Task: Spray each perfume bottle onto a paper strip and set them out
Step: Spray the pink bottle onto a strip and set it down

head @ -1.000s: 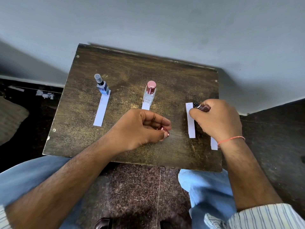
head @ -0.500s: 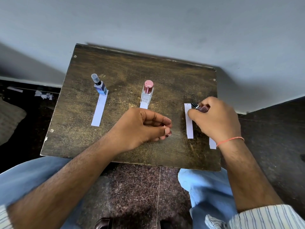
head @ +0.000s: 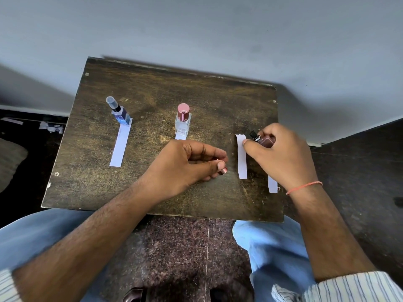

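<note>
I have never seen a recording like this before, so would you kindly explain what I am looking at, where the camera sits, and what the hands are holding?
There is no machine here: a person works with two bare hands. The single camera is worn on the person's head and looks down, so the arms reach in from the bottom of the picture.

A dark wooden board rests across the person's lap. Two perfume bottles stand on it, each at the far end of a white paper strip: a blue bottle with a clear cap and a clear bottle with a pink cap.

The right hand holds a third, brownish bottle, its black nozzle bare, right beside another strip. One more strip peeks from under that wrist. The left hand pinches a small pink cap, probably that bottle's.
</note>
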Tool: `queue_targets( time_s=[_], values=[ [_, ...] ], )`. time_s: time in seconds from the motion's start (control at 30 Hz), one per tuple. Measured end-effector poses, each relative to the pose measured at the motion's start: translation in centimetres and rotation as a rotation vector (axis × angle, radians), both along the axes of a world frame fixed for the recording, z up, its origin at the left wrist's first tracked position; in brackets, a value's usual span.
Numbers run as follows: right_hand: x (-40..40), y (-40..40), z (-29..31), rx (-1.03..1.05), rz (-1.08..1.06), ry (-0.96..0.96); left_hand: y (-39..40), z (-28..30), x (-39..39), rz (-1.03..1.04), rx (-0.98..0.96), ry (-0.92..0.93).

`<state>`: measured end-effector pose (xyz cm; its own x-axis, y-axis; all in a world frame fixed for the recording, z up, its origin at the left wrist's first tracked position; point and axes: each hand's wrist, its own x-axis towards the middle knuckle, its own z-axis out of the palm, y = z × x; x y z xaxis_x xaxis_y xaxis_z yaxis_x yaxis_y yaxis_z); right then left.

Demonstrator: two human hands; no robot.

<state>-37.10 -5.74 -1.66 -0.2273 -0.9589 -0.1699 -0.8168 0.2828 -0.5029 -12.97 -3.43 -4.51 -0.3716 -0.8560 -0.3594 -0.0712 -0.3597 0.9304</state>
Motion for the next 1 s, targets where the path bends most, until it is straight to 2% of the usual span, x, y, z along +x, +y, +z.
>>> queue_targets(
  time_s=[0.13,0.23,0.37,0.53,0.63,1.0],
  values=[
    [-0.3,0.2,0.4,-0.002,0.030,-0.014,0.0,0.1,-0.3,0.018,-0.029,0.014],
    [-0.5,0.4,0.9,0.002,0.107,-0.098,0.1,0.3,-0.8,0.082,-0.097,0.030],
    [-1.5,0.7,1.3,0.111,0.290,-0.307,0.6,0.6,-1.8,0.174,-0.241,-0.003],
    [-2.2,1.1,1.8,0.109,0.388,-0.416,0.9,1.5,-2.3,0.337,-0.535,-0.143],
    [-2.4,1.4,1.9,0.094,0.433,-0.465,0.9,1.7,-2.5,0.393,-0.629,-0.179],
    [-2.8,1.4,2.2,0.024,0.492,-0.470,0.5,1.0,-3.1,0.379,-0.466,-0.055]
  ],
)
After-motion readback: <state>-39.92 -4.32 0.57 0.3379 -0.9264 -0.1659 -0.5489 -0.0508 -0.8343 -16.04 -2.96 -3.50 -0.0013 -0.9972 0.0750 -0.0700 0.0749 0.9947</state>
